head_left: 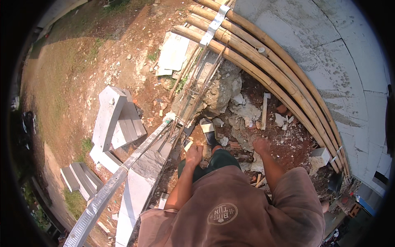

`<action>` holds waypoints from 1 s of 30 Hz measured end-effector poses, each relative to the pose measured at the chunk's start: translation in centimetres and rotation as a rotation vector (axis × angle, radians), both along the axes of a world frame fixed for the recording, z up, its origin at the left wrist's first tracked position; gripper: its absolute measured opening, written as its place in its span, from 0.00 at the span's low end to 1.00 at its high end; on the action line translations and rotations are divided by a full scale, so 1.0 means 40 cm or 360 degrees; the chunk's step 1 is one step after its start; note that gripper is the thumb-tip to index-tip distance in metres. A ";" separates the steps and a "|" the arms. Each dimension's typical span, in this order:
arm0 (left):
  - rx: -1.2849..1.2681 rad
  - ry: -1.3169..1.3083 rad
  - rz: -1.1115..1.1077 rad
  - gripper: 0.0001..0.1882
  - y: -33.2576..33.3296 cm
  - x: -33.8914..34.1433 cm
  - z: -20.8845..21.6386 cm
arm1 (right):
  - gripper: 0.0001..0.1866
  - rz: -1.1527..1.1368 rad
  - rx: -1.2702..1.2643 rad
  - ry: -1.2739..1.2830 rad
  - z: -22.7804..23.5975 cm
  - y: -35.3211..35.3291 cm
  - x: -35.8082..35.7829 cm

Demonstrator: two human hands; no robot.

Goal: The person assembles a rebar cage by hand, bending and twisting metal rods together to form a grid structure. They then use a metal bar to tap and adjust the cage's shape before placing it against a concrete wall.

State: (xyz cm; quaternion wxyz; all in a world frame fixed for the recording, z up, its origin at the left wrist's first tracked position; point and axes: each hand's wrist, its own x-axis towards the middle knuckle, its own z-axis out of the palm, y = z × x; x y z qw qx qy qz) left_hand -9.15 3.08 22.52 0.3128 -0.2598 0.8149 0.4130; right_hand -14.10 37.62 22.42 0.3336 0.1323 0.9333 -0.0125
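Note:
My left hand [194, 155] hangs over my left thigh with its fingers curled in, and nothing shows in it. My right hand [261, 145] is held out over the rubble, also with fingers curled and nothing seen in it. Beyond the right hand, a hammer-like tool [264, 112] with a pale wooden handle lies on the broken ground, apart from the hand. Ahead of my left hand, rusty steel rods [197, 90] stick up from the top of a low block wall [142, 181]. One sandalled foot [208, 129] shows between my hands.
Long bamboo poles [284, 78], bound by a metal strap [214, 25], curve along the grey block wall [321, 49] at right. A ribbed metal bar [107, 189] slants across the left. Pale blocks [109, 115] are stacked on the dirt. Rubble [242, 111] covers the ground ahead.

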 end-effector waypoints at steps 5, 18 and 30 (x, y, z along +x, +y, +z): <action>0.0068 0.0552 -0.0107 0.22 -0.030 0.007 0.085 | 0.19 -0.0528 -0.0368 0.0067 -0.034 0.058 0.221; 0.0142 0.0484 -0.0464 0.25 -0.019 -0.055 0.200 | 0.21 -0.1308 -0.0623 0.0045 0.058 0.075 0.574; 0.0250 0.0368 -0.0147 0.22 0.117 -0.257 0.055 | 0.30 -0.0519 -0.0720 0.1253 0.285 0.237 -0.275</action>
